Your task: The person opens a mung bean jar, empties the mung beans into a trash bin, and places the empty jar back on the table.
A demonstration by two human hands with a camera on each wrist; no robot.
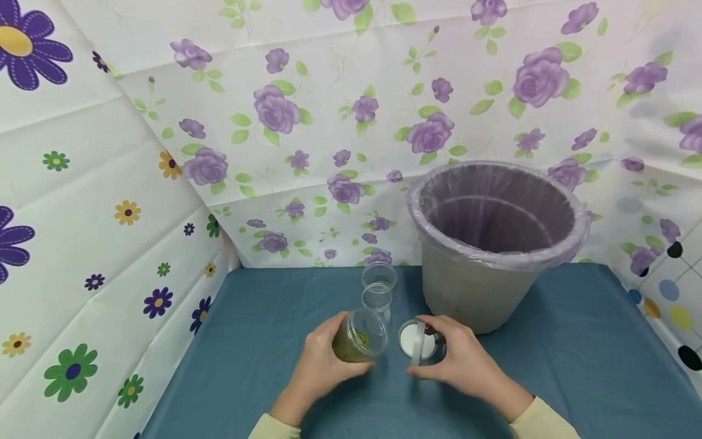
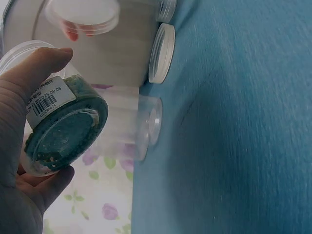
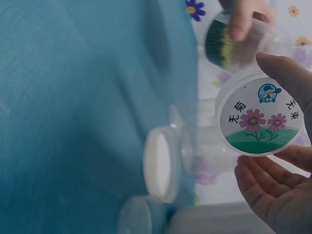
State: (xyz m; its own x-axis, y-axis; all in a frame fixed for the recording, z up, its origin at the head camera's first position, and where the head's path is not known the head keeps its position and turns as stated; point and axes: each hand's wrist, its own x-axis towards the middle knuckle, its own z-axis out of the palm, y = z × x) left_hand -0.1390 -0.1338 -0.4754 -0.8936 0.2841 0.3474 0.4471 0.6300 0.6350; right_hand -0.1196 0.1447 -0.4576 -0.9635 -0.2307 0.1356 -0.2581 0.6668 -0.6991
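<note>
My left hand grips a clear plastic jar around its side. The open-mouthed jar is tilted, with green and yellowish grainy contents inside and a white barcode label on its wall. To its right, my right hand holds a round screw lid on edge by its rim, thumb on one side and fingers on the other. Pink flowers and a green band are printed on the lid's top. Below it on the table lies another lid with a white inside. Jar and held lid are apart.
Two clear empty jars stand on the blue tablecloth beyond my left hand. A large grey bin with a clear liner stands behind my right hand. Another clear round piece lies beside the lid. Floral sheets hang behind.
</note>
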